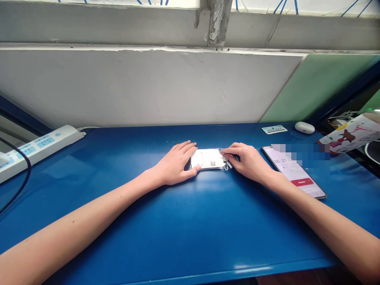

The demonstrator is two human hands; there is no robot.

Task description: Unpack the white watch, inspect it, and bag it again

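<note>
A small white packet in clear plastic wrap (208,159) lies flat on the blue table (190,221), near its middle. My left hand (177,163) grips the packet's left end, fingers laid over the top and thumb against the near edge. My right hand (247,160) pinches the packet's right edge, where the clear wrap bunches up. Both forearms rest low over the table.
A phone (297,174) with a lit screen lies just right of my right hand. A white earbud case (304,127) and a small label (274,129) sit behind it. A white power strip (38,147) with a black cable lies at far left. A printed bag (353,134) is at right.
</note>
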